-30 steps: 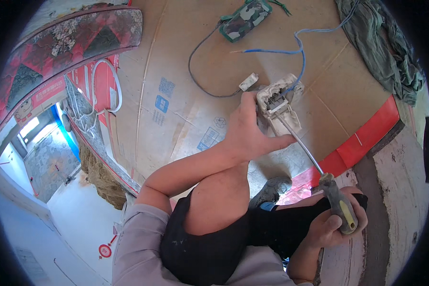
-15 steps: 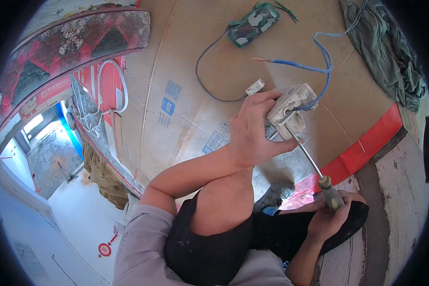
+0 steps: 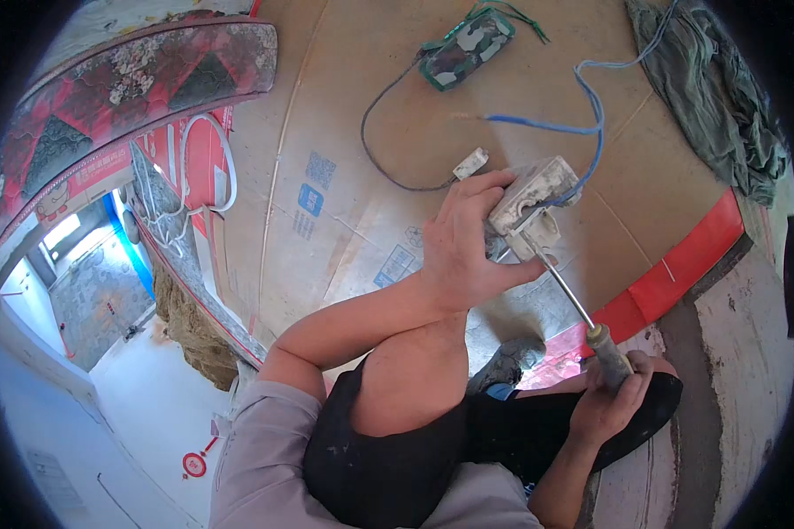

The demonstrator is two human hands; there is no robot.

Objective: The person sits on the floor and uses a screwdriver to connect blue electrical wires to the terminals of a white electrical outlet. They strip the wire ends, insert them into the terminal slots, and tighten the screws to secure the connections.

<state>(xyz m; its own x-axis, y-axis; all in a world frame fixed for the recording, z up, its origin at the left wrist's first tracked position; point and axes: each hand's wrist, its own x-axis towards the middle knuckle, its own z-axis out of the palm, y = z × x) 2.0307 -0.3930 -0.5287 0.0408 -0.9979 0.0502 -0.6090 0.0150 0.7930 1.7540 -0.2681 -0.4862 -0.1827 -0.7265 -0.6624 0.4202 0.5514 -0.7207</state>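
Note:
My left hand (image 3: 468,238) grips a worn white electrical box (image 3: 538,189) that looks like a switch or socket, tilted above the cardboard. A blue wire (image 3: 598,145) runs into the box, and a branch of it ends in a bare copper tip. In my right hand (image 3: 610,401), fingers wrapped round the handle, is a screwdriver (image 3: 578,304). Its shaft slants up to the lower edge of the box, close to my left thumb; where the tip sits inside the box I cannot make out.
A camouflage pouch (image 3: 468,48) with a dark cable and a small white connector (image 3: 471,164) lies on the cardboard sheet (image 3: 326,79). A crumpled green cloth (image 3: 715,97) is at the upper right, a padded patterned panel (image 3: 150,97) at the upper left. My crossed legs are below.
The electrical box and its blue wire have shifted slightly left. The screwdriver has moved a little with it, its handle turned slightly; both hands keep their hold.

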